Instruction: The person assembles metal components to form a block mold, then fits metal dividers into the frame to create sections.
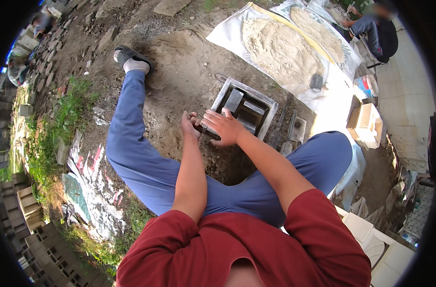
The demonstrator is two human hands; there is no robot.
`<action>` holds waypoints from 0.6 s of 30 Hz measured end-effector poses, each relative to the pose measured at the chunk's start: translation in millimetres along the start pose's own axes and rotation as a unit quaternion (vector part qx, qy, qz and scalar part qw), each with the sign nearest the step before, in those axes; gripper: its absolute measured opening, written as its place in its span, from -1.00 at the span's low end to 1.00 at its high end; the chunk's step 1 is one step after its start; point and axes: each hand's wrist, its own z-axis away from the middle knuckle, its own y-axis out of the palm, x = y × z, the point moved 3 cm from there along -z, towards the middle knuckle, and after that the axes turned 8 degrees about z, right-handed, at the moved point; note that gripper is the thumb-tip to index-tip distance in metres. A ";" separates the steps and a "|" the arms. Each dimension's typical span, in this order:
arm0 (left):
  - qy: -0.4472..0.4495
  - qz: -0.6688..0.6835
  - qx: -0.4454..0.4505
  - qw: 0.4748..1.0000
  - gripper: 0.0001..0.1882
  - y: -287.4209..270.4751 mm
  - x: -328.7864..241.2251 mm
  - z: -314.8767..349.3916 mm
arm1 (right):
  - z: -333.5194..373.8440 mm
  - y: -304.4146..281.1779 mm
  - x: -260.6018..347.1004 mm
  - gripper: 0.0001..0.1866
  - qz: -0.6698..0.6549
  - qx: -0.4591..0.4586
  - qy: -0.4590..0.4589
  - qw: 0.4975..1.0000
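A rectangular metal mould box (256,92) lies on the dirt between my legs, with flat metal blocks (233,100) inside its frame. At its near left corner, my left hand (191,125) is closed, its fingers curled round a dark bar or handle that is mostly hidden. Beside it, my right hand (222,126) rests on the near edge of the box, palm down, fingers stretched and apart. The right hand covers part of that edge, so the exact contact there is hard to see.
Right of the box lie a long dark bar (284,114) and a small rectangular tray (299,129). Pale powder (275,50) is heaped on a white sheet, with a grey cup (316,82) at its edge. A white box (368,123) stands right. Another person (378,40) sits far right.
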 end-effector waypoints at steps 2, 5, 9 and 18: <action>-0.012 -0.093 0.024 0.995 -0.51 5.3 -2.7 -9.8 | -2.7 -1.5 2.6 0.01 0.007 0.002 -0.005 1.000; -0.007 -0.102 0.022 0.994 -0.50 24.5 1.8 -17.4 | 0.9 2.6 -2.0 0.02 0.008 0.004 0.003 1.000; -0.013 -0.160 0.035 0.986 -0.41 40.4 -6.7 -24.1 | 1.3 1.0 -3.2 0.03 0.003 0.000 0.004 1.000; 0.016 -0.129 0.020 0.991 -0.37 31.8 1.2 -34.3 | 4.3 -0.6 -5.0 0.04 -0.036 -0.010 0.026 0.999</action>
